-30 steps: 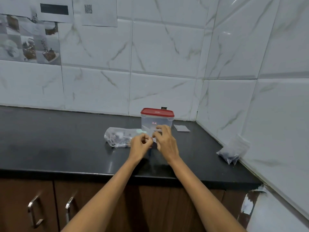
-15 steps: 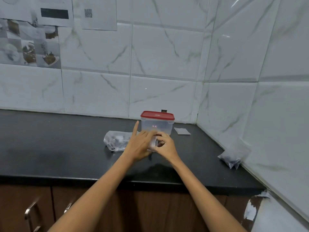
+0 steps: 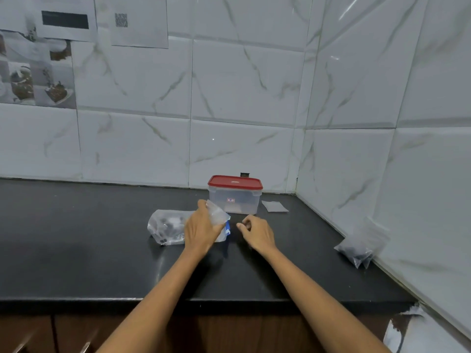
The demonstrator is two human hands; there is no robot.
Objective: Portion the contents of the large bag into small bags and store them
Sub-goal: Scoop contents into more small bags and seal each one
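Large bag [image 3: 168, 226] is gripped at its neck by the left hand [image 3: 200, 229]; right hand [image 3: 257, 233] hovers loosely curled, holding nothing.

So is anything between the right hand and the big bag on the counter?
Nothing visible. The right hand hovers just right of the big bag, with only bare counter between them. The left hand already grips the bag's mouth end. The lidded container stands behind, out of the path.

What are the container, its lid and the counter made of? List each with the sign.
Container: likely clear plastic, frosted; see-through walls.
Lid: seemingly red opaque plastic, slight sheen.
Counter: dark polished stone or similar; reflects light faintly.
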